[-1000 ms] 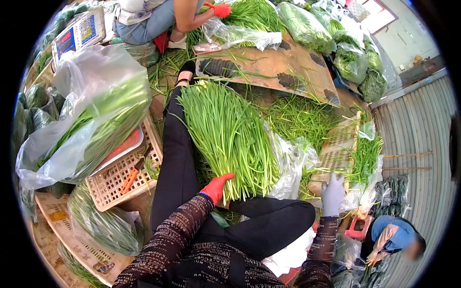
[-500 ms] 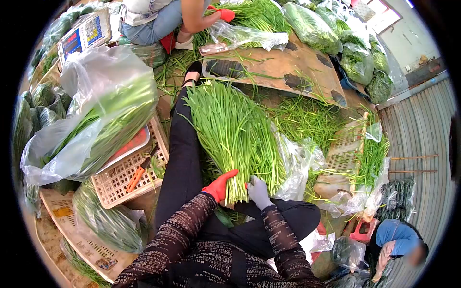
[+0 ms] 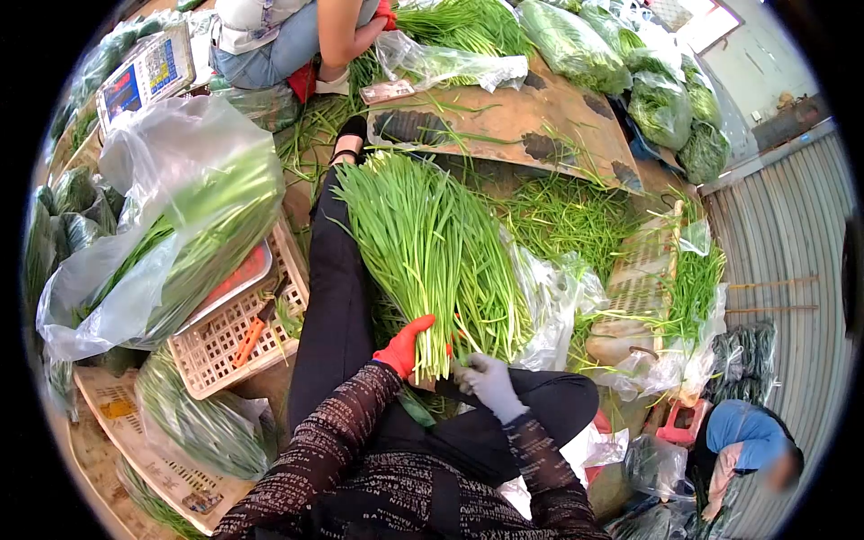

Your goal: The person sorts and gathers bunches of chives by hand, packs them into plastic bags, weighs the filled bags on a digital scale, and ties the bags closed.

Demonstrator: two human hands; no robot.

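Observation:
My left hand [image 3: 409, 346], in a red glove, is wrapped round the stem ends of a bundle of long green stalks [image 3: 405, 234]. That bundle lies over more of the same stalks [image 3: 490, 279] beside my bent leg. Just right of the stem ends is my right hand [image 3: 486, 378], in a grey glove, with its fingers curled; whether it pinches anything is too small to tell. A clear plastic sheet [image 3: 549, 301] lies under the right side of the pile.
On the left, a filled plastic bag [image 3: 211, 207] rests on a crate [image 3: 202, 364] holding an orange-handled knife [image 3: 249, 342]. A worn board [image 3: 504, 121] stands ahead, near a co-worker [image 3: 297, 36]. Another person [image 3: 747, 436] bends at lower right, past a crate [image 3: 634, 288].
My right hand came in from the right crate to the stem ends, then drew slightly back to the right, fingers curling. My left hand has closed round a bundle, now slightly apart from the pile.

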